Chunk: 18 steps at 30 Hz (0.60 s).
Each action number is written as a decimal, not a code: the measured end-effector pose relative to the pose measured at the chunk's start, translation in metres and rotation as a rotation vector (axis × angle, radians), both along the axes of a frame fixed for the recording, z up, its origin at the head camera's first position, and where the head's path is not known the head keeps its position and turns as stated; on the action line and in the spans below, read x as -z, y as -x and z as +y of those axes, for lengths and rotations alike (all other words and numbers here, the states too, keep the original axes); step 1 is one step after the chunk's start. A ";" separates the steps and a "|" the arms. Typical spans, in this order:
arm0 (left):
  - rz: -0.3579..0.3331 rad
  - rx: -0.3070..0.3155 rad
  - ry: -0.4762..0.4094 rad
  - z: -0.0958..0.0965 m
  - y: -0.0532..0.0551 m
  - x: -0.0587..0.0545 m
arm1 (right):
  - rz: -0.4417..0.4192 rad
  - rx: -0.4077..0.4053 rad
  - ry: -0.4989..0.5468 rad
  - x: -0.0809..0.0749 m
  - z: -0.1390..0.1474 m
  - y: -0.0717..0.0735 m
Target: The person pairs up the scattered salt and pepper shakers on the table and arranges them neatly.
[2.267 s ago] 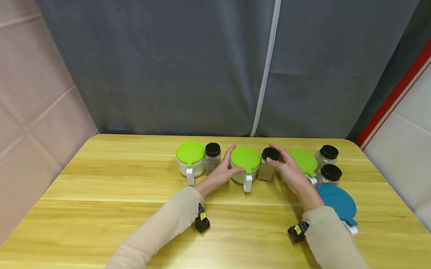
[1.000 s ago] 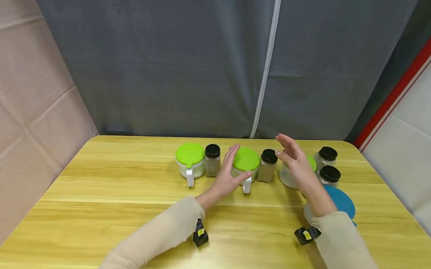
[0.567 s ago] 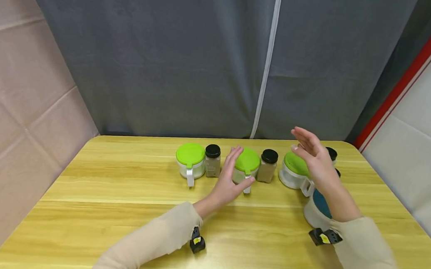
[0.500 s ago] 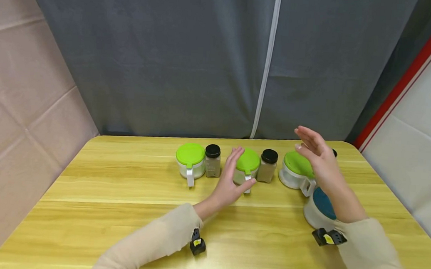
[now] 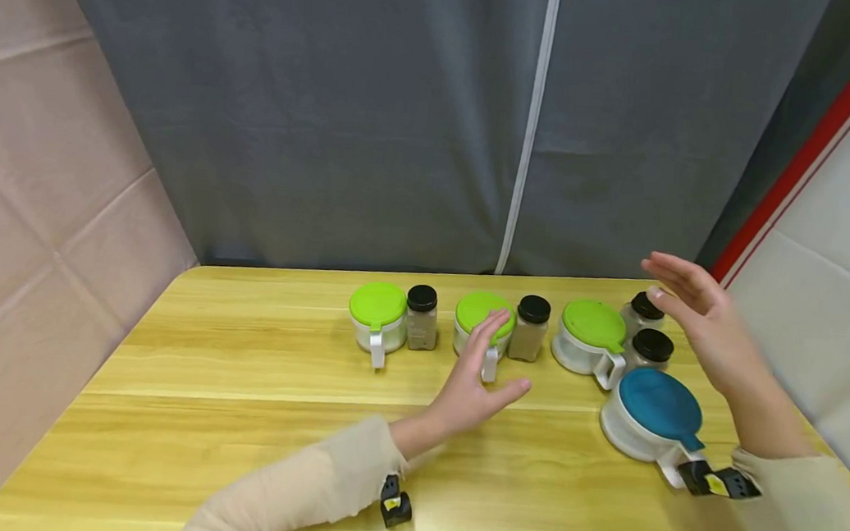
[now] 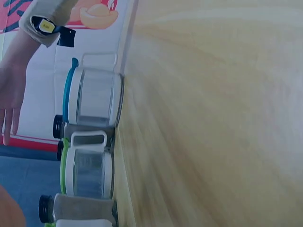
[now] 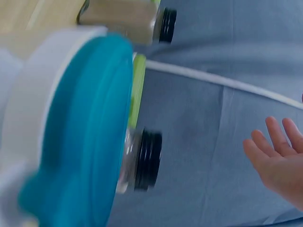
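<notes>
My left hand (image 5: 464, 392) hovers with spread fingers before the middle green-lidded jar (image 5: 475, 308), hiding part of it. It holds nothing. Beside that jar stands a black-capped shaker bottle (image 5: 529, 332) of brownish powder. Over at the right, my right hand (image 5: 716, 343) is raised, fingers extended and holding nothing. Two black-capped clear bottles, one at the back (image 5: 639, 320) and one nearer (image 5: 648, 352), stand to its left. A blue-lidded jar (image 5: 660, 402) with a white handle sits in front of them, also large in the right wrist view.
At left, another green-lidded jar (image 5: 378, 307) stands beside a black-capped bottle (image 5: 422, 323). A third green-lidded jar (image 5: 591, 331) stands right of centre. Behind the wooden table (image 5: 237, 417) hangs a grey curtain (image 5: 331, 127); a white wall panel (image 5: 841, 245) borders the right.
My right hand has let go of the brown-powder bottle and moved right past the blue-lidded jar. My left hand has drawn back slightly from the middle green-lidded jar, towards me and right.
</notes>
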<state>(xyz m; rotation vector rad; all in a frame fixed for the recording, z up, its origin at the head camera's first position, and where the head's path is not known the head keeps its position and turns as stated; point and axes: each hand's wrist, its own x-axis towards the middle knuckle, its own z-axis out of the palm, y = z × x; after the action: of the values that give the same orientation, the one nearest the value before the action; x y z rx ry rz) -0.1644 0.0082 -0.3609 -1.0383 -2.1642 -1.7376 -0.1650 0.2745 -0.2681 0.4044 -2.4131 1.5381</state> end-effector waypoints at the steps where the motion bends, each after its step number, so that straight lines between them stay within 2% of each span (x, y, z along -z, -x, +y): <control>1: -0.008 0.006 0.006 0.001 -0.002 -0.001 | 0.003 0.007 -0.027 0.000 0.004 -0.001; 5: -0.018 0.020 0.045 0.008 -0.008 0.000 | 0.001 0.026 -0.099 0.004 0.019 -0.004; 10: -0.037 0.036 0.095 0.016 -0.015 0.001 | -0.028 0.036 -0.114 0.012 0.037 -0.005; 18: -0.143 0.083 0.163 0.026 -0.025 0.003 | -0.096 0.048 -0.174 0.029 0.061 -0.006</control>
<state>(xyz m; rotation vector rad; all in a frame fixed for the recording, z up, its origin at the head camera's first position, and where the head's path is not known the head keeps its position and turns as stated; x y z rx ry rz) -0.1391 0.0339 -0.3642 -1.0868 -2.4183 -1.7446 -0.1593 0.3354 -0.2971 0.3097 -2.6211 1.3628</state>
